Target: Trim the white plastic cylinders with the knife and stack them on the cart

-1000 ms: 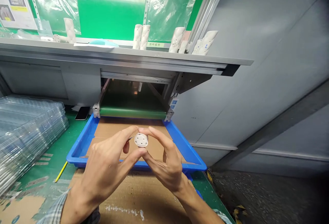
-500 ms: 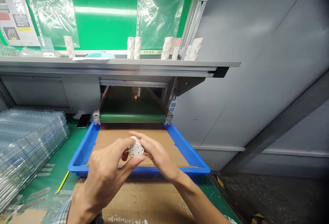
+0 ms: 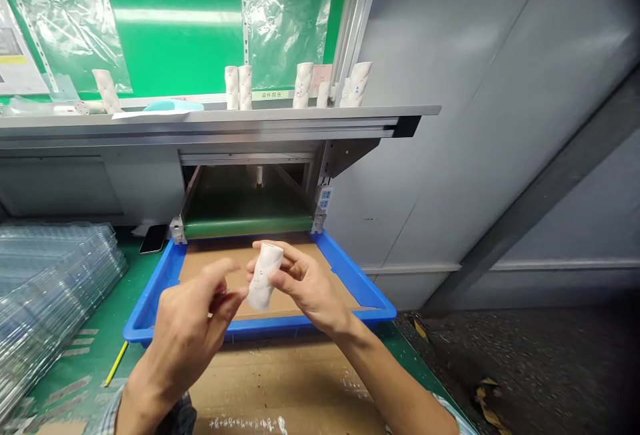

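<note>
My right hand [image 3: 313,288] is closed round a white twisted tube [image 3: 266,275], thumb on the near side and fingers behind. The tube is tilted, its hollow end upward, with small dark marks on its side. Just left of it, my left hand [image 3: 193,315] is closed with thumb and forefinger pinched together. A bit of dark red shows inside that grip, part of a small red-handled tool mostly hidden by the fingers. Both hands are above a blue tray [image 3: 385,314] lined with cardboard [image 3: 300,302].
Behind the tray a green conveyor belt [image 3: 250,227] carries another white tube [image 3: 259,176]. Similar tubes [image 3: 303,85] stand on the shelf [image 3: 225,130]. Stacked clear plastic trays [image 3: 55,288], a phone [image 3: 153,240] and a yellow stick [image 3: 116,364] lie to the left.
The tube has turned from its holed end facing me to its side showing. My left hand has come off it to the left; my right hand keeps hold. The view has shifted rightward.
</note>
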A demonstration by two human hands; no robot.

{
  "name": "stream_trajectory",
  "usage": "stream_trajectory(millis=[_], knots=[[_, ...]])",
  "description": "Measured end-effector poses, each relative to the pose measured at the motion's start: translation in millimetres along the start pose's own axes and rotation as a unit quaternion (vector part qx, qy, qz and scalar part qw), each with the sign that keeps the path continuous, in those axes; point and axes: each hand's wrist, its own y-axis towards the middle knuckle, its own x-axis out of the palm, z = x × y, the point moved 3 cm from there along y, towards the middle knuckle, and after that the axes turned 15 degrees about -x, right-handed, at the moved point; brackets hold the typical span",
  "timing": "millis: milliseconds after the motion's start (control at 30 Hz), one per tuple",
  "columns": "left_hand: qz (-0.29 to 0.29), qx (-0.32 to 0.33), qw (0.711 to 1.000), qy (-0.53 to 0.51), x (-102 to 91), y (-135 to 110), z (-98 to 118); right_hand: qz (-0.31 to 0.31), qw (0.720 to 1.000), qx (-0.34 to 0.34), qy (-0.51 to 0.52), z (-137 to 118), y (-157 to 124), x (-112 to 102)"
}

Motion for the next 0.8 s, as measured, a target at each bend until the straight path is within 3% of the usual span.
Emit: stream_trajectory(millis=[100,200,300,567,800], knots=[[-0.018,-0.054,0.998,0.029,0.9,2.1,-3.5,0.019,0.981,-0.098,-0.165,-6.8,-1.8,1.7],[-0.064,-0.036,0.995,0.07,4.7,4.0,0.7,0.011,0.942,-0.179,-0.285,-14.6,-4.0,6.6],[-0.054,-0.018,0.992,0.112,7.9,4.2,4.5,-0.017,0.91,-0.231,-0.343,-20.5,-4.5,9.9],[0.009,-0.034,0.981,0.19,11.9,1.0,6.8,-0.065,0.882,-0.269,-0.382,-25.7,-6.2,12.8],[-0.002,-0.05,0.974,0.219,11.7,0.6,4.8,-0.066,0.872,-0.267,-0.405,-26.6,-7.6,12.9]])
